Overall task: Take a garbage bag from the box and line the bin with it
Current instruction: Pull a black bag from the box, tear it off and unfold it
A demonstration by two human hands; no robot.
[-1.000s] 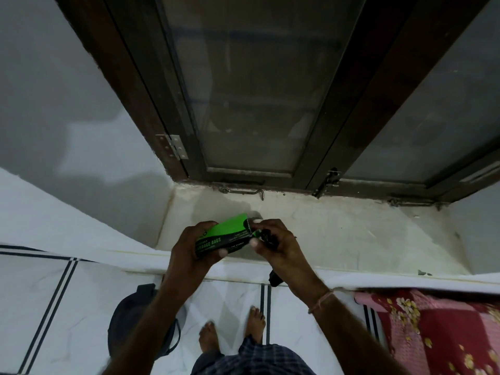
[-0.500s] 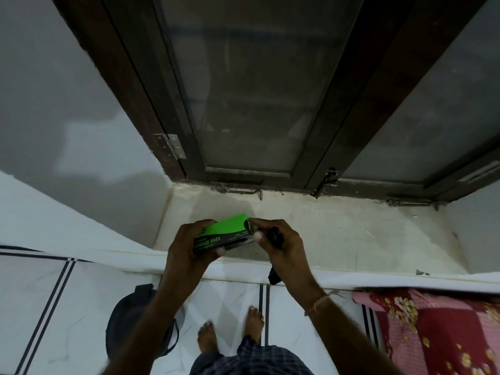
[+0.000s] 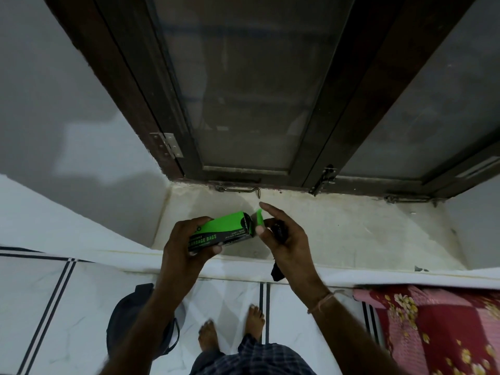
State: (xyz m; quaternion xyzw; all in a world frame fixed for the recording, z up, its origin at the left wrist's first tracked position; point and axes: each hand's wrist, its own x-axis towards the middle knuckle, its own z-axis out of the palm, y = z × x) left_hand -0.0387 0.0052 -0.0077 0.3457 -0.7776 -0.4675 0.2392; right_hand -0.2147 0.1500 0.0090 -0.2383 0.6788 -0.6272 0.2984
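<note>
A green and black box marked GARBAGE BAGS is held level over the window sill by my left hand, which grips its left end. Its right end flap stands open. My right hand is at that end, forefinger pointing up, thumb at the flap. A folded black garbage bag sits in the right palm, and its tail hangs below the hand. The dark bin stands on the floor at the lower left, partly hidden by my left forearm.
A pale window sill runs below a dark wooden window frame with latches. White floor tiles with dark stripes lie below. A red flowered cloth is at the lower right. My bare feet stand near the bin.
The box's right end flap has swung open and my right forefinger has lifted away from it. The black bag stays in the right hand. The left hand keeps the box almost still.
</note>
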